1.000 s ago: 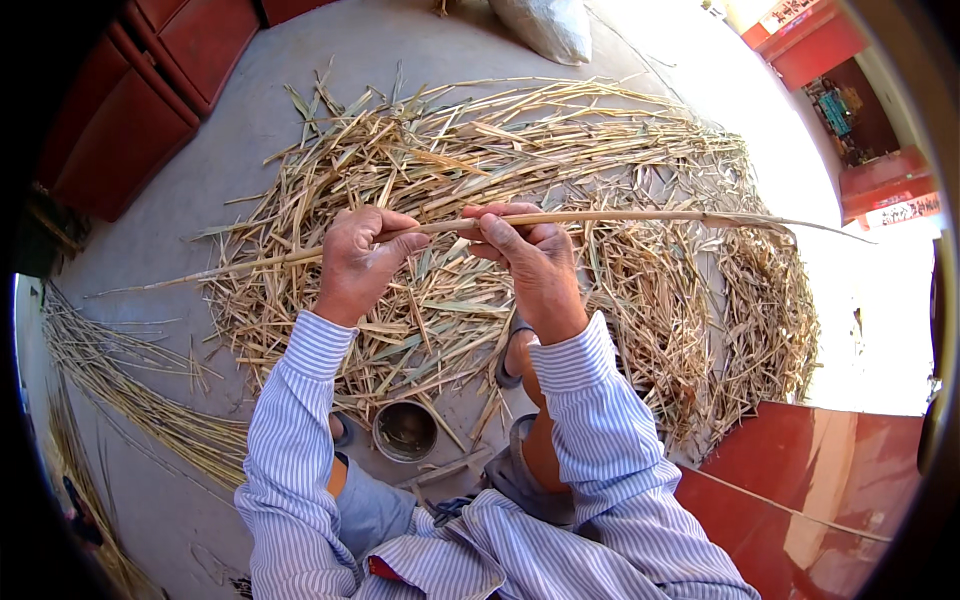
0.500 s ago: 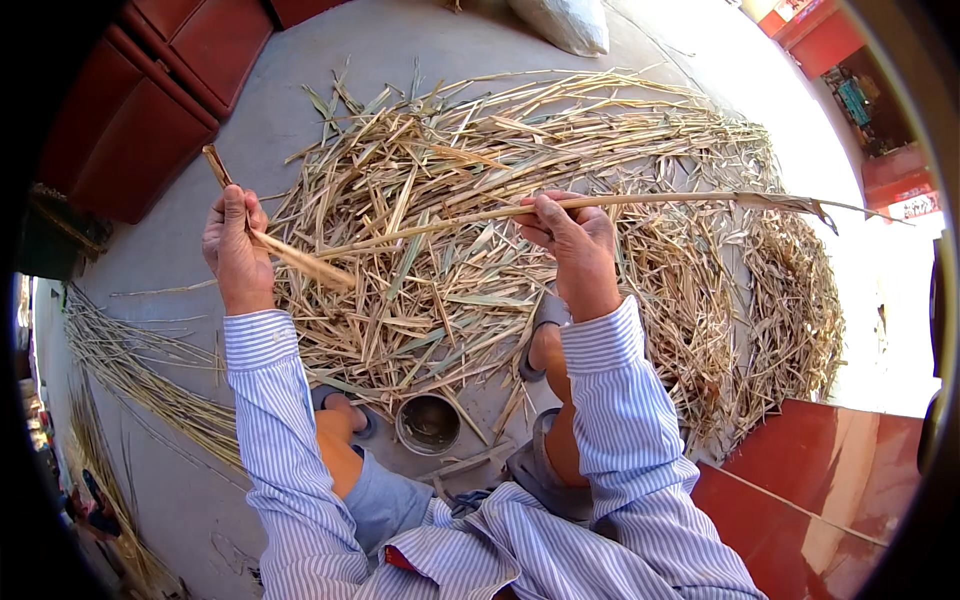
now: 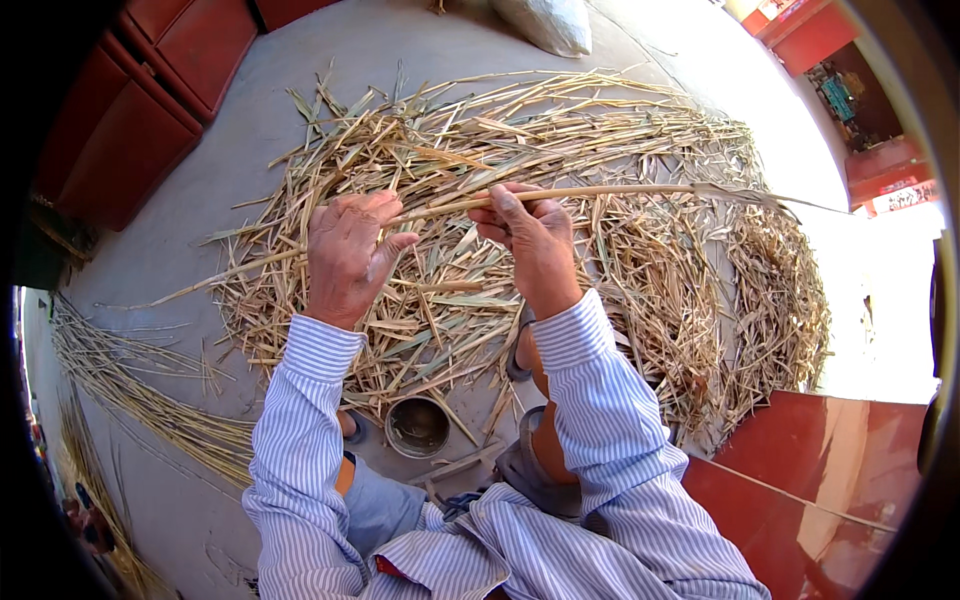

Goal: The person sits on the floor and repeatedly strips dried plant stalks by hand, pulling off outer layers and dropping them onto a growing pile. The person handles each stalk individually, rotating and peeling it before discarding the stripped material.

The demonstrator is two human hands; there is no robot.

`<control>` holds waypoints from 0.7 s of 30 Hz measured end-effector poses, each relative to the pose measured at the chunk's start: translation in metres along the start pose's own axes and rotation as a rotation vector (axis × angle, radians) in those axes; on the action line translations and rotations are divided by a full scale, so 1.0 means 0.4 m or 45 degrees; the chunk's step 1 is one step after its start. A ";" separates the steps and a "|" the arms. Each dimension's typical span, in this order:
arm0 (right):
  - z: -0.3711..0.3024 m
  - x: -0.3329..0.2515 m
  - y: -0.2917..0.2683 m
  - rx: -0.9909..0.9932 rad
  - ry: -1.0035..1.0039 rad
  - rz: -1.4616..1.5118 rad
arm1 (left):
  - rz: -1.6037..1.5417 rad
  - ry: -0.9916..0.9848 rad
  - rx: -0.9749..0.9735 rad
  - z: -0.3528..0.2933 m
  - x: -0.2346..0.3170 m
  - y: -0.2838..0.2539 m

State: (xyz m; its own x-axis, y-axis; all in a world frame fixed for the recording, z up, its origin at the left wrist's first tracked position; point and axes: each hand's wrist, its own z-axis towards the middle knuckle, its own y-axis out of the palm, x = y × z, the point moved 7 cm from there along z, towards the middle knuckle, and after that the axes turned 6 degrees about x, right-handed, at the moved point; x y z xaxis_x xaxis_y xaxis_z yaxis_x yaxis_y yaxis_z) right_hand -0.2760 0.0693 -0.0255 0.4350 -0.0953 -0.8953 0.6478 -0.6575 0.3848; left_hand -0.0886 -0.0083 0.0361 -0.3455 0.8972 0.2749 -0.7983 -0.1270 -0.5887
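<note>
A long, dry, straw-coloured reed stalk [image 3: 610, 190] runs across in front of me, with a frayed leafy tip at its right end. My right hand [image 3: 530, 235] pinches it near its middle between thumb and fingers. Over its left part is my left hand [image 3: 350, 255], fingers stretched to the right and thumb held apart. The stalk passes behind that hand, and I see nothing gripped in it. Beneath both hands spreads a heap of dry stalks and peeled leaf strips [image 3: 450, 330].
A round metal bowl [image 3: 417, 427] stands between my feet. Thin peeled stalks [image 3: 150, 385] lie on the floor at left. Red padded seats [image 3: 130, 120] stand far left, a pale sack [image 3: 545, 25] at the back. A red panel [image 3: 760, 490] lies at right.
My left hand has moved right onto the stalk, and the peeled strip it held is no longer in it. My right hand, still holding the stalk, has shifted slightly left.
</note>
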 end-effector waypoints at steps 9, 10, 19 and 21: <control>0.003 -0.041 0.003 -0.168 -0.072 0.110 | -0.053 -0.131 -0.187 -0.010 -0.070 0.026; 0.022 -0.063 -0.041 -0.055 -0.101 0.112 | -0.042 -0.157 -0.213 -0.011 -0.090 0.017; -0.005 -0.048 -0.043 -0.043 -0.039 -0.038 | -0.246 -0.338 -0.123 -0.021 -0.063 0.046; 0.002 -0.038 -0.039 -0.121 -0.030 0.042 | -0.249 -0.424 -0.163 -0.020 -0.076 0.052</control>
State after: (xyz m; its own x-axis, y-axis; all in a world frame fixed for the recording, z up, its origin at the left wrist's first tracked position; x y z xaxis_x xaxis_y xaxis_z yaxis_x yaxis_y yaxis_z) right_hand -0.2934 0.0804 -0.0184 0.4428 -0.1339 -0.8866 0.6905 -0.5799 0.4324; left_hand -0.0908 -0.0350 0.0095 -0.3511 0.7104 0.6099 -0.8041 0.1049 -0.5851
